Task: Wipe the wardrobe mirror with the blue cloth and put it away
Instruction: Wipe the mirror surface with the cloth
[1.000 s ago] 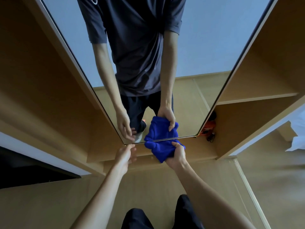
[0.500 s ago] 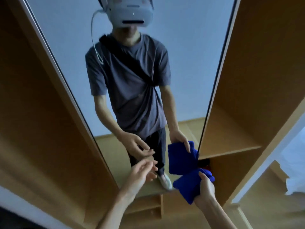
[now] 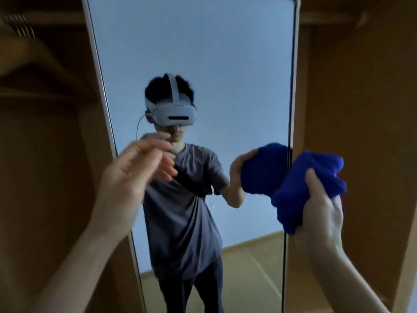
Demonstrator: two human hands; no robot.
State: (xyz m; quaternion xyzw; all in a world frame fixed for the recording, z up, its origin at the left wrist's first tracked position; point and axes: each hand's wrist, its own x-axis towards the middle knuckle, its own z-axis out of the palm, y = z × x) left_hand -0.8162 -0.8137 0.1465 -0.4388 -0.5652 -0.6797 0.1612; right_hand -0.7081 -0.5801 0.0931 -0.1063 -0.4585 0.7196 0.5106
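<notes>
a tall mirror (image 3: 225,64) stands in a brown wood wardrobe (image 3: 361,98). in the glass you can see a pale wall and a light wood floor. the right hand (image 3: 320,213) squeezes a bunched up blue cloth (image 3: 302,188), held up by the mirror's right edge. i cannot tell if the cloth touches the glass. the left hand (image 3: 133,177) is up in front of the mirror, fingers loose and spread, holding nothing

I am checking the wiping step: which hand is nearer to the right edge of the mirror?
Right. The right hand holds the blue cloth beside the mirror right edge; the left hand is near its left edge.
</notes>
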